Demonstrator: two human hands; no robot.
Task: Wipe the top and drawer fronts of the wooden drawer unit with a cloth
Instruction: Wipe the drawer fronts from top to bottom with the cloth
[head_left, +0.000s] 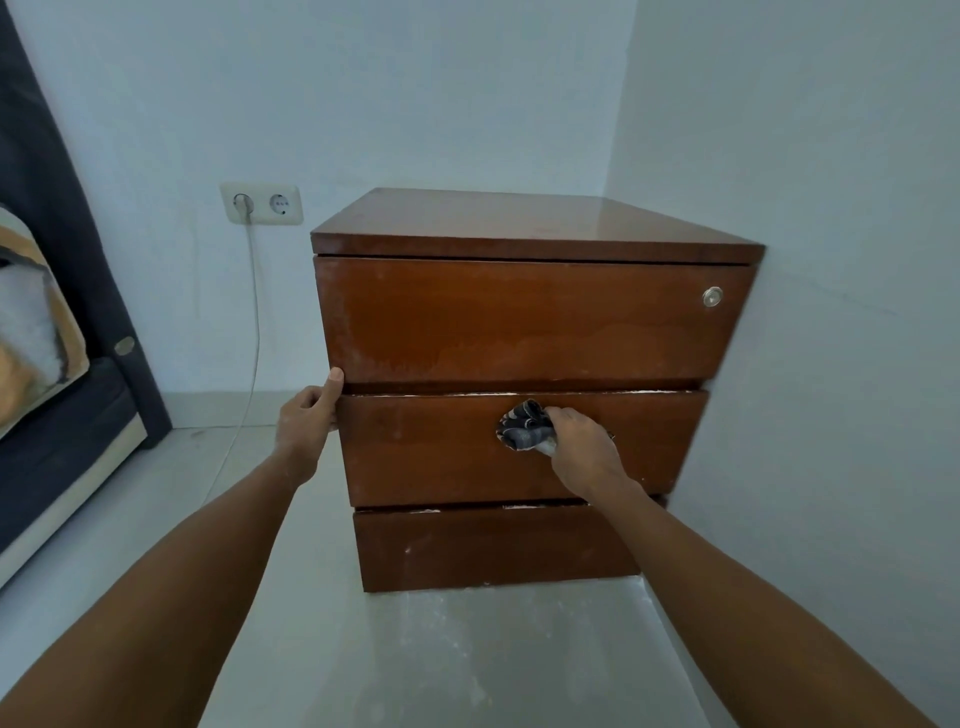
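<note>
Drawer unit (524, 322) beside wall socket (261, 203)

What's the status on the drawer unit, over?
Right hand presses the cloth on the middle drawer. Left hand braces its left edge. Top drawer shows pale streaks. Nothing in the way.

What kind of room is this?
Probably a bedroom corner. A small wooden drawer unit stands against the walls like a bedside table, what looks like a bed sits on the left, and a wall socket has a cable plugged in.
</note>
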